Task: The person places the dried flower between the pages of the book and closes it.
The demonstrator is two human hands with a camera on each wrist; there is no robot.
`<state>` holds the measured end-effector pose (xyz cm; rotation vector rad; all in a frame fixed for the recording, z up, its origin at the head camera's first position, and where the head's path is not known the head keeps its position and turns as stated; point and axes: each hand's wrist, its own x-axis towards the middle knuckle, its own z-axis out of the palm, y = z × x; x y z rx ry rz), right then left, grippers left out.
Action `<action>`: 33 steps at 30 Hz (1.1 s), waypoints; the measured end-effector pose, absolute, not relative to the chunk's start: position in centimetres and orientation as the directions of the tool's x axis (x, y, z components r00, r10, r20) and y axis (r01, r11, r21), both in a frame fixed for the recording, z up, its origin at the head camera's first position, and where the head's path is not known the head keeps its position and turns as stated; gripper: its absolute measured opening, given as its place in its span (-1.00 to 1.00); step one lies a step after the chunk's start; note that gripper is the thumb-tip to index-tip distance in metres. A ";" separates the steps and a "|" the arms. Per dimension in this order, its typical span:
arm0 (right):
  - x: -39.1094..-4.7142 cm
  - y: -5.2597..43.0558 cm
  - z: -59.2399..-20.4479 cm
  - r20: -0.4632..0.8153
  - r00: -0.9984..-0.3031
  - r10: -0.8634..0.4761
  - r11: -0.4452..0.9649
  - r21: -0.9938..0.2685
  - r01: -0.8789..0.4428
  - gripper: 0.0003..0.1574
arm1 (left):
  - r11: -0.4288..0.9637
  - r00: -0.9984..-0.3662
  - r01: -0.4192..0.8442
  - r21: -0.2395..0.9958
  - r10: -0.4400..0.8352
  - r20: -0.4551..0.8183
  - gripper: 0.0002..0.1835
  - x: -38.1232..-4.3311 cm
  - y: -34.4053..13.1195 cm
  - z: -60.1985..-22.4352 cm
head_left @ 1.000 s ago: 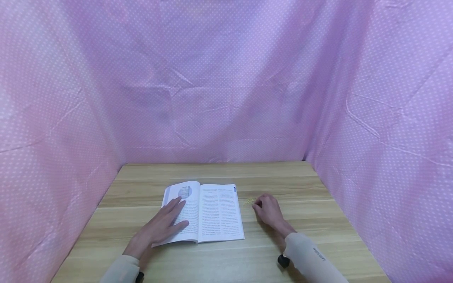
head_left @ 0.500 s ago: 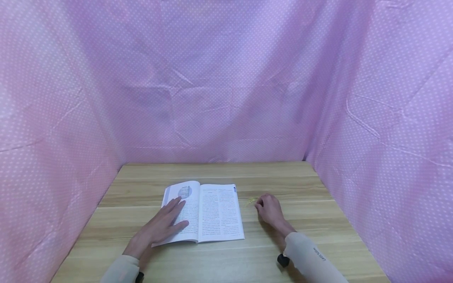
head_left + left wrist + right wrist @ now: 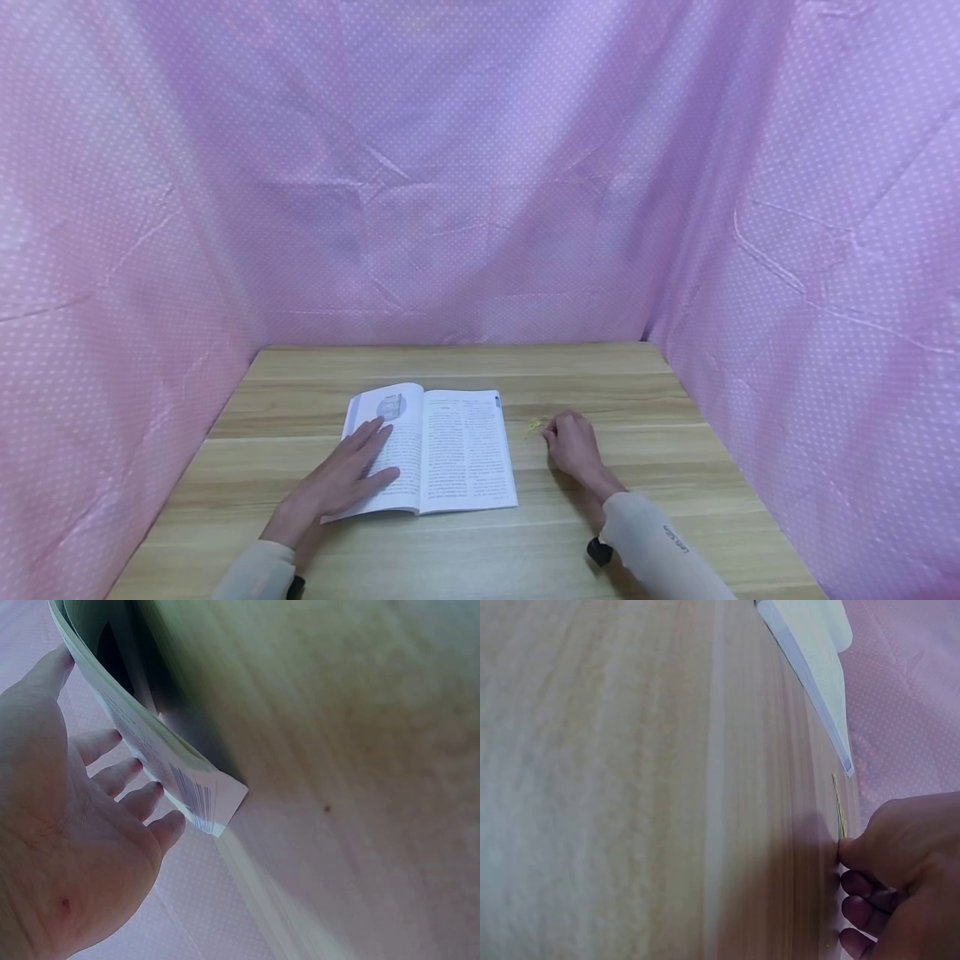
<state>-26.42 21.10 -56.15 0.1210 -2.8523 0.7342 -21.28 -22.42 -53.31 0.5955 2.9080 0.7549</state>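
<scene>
An open book [image 3: 467,450] lies on the table, a round picture on its left page and columns of print on its right. My left hand [image 3: 343,473] rests on the left page with its fingers spread and fairly straight. In the left wrist view, the fingers [image 3: 120,776] lie along the raised edge of the book [image 3: 196,796], where a barcode shows on the cover. Right of the book, my right hand [image 3: 573,446] pinches a small, thin golden openwork piece [image 3: 536,425]. In the right wrist view the golden piece [image 3: 839,806] sticks out past the thumb; its near end is hidden.
A light wood-grain table [image 3: 465,558] lies under both arms. Pink dotted cloth [image 3: 450,208] hangs along its back and both sides. A black wrist device [image 3: 599,552] sits below the right sleeve.
My right hand has shifted slightly to the right, drawing the golden piece a little away from the book. My left hand and the book stay in place.
</scene>
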 end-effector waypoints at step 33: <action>-27.7 22.0 -56.2 0.108 -0.991 -0.085 0.861 -0.492 -0.127 -0.85 | 0.802 -0.924 0.333 0.496 0.383 0.000 -0.03 -21.1 -22.4 -53.1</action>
